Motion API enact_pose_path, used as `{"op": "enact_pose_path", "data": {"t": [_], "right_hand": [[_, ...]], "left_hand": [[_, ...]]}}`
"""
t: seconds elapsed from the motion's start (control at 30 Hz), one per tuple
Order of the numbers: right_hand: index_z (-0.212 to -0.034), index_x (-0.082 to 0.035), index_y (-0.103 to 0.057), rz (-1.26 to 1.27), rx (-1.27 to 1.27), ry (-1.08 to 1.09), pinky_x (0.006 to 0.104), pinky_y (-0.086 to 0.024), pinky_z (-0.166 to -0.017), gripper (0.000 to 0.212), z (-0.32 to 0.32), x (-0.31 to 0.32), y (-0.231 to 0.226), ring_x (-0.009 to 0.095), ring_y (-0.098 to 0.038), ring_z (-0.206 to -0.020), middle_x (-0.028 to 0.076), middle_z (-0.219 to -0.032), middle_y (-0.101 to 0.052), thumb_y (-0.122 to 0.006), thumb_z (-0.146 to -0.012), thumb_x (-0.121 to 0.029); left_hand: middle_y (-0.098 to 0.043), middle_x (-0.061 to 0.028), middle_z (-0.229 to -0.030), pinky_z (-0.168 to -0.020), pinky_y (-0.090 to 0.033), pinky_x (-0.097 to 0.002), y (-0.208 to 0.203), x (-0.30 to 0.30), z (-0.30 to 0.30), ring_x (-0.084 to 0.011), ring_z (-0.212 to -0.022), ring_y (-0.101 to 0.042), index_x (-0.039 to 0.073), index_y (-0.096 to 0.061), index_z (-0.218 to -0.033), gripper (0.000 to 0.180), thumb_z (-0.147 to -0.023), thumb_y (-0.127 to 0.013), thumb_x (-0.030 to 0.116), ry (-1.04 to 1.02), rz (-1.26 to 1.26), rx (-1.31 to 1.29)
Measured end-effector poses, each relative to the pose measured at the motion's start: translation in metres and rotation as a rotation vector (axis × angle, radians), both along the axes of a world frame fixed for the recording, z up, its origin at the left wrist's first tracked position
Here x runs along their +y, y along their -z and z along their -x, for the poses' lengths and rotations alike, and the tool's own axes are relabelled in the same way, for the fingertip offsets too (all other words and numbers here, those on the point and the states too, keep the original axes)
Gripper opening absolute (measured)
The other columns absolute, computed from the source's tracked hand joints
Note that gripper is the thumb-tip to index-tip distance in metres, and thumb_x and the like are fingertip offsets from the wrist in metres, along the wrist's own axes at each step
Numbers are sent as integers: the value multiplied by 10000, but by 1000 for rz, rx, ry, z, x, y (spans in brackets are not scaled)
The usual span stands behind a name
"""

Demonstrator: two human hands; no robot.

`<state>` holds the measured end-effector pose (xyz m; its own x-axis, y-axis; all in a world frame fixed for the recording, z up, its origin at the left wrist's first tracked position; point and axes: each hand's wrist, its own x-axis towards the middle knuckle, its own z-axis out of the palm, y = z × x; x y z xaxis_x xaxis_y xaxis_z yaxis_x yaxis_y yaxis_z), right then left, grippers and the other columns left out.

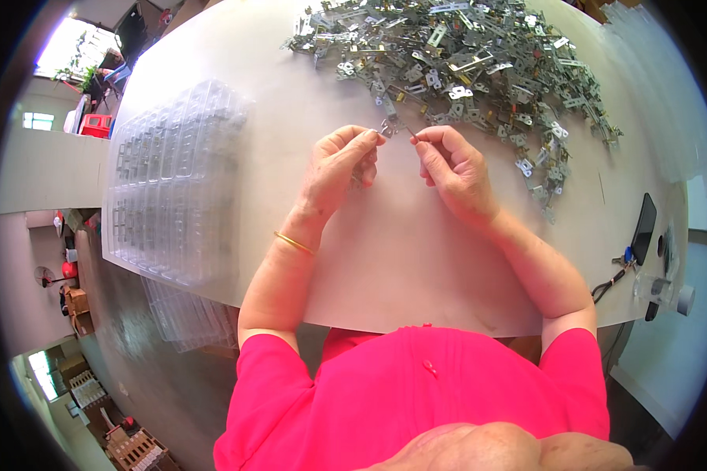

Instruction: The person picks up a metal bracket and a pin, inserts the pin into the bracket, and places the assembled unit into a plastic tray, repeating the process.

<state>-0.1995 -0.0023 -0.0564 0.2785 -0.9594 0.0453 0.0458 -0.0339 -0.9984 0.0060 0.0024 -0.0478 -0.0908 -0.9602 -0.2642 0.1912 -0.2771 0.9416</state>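
Between my thumb and fingertips my left hand point(344, 163) pinches a small silvery metal part point(388, 128), whose exact kind is too small to make out. My right hand point(454, 166) is closed on a thin dark pin-like piece point(413, 134), held a short gap to the right of that part. Both hands are over the middle of the table, just short of a big heap of loose metal parts point(479, 67). Flat plates with holes and some brass-coloured bits show in the heap.
Clear plastic trays point(177, 180) holding rows of metal parts cover the left of the white table point(416, 275). At the right edge lie a black phone point(644, 228), keys point(625, 257) and a transparent bottle point(661, 292). More clear trays point(184, 314) sit below the table's left edge.
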Motion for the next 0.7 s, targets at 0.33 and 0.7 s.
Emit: {"op": "enact_pose_path", "data": {"t": [0.33, 0.7], "right_hand": [[-1022, -44, -640, 60, 79, -34, 204, -408, -560, 72, -28, -13, 3, 24, -503, -640, -47, -716, -566, -616, -973, -92], [-1140, -49, -599, 137, 125, 11, 213, -452, -604, 176, -31, -9, 12, 48, -536, -667, -22, -733, -582, -623, -966, -68]], "left_hand": [[-585, 14, -740, -466, -393, -200, 3, -1, -12, -43, -531, -517, 31, -657, -947, 227, -976, -633, 255, -47, 32, -95], [-553, 39, -708, -461, -361, -190, 14, 0, -15, -16, -535, -461, 25, -651, -935, 171, -979, -632, 189, -115, 231, -390]]}}
